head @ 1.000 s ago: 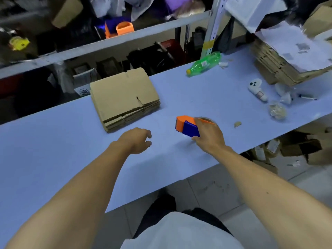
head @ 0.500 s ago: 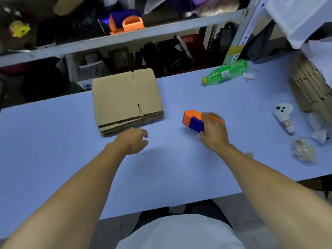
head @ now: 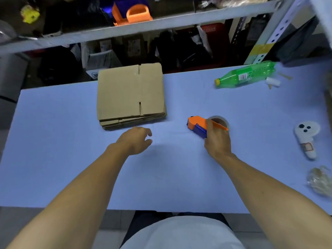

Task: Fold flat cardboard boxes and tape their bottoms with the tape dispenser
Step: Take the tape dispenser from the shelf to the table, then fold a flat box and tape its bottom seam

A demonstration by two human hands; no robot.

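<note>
A stack of flat brown cardboard boxes point(head: 130, 95) lies on the table's point(head: 53, 141) far edge; the orange-and-blue tape dispenser point(head: 201, 125) rests right of it.

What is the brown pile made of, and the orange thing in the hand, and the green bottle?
The brown pile looks like matte corrugated cardboard: layered edges show along its near side. The tape dispenser in the right hand looks like smooth hard plastic, orange and blue. The green bottle seems thin clear plastic: light shines through it.
</note>
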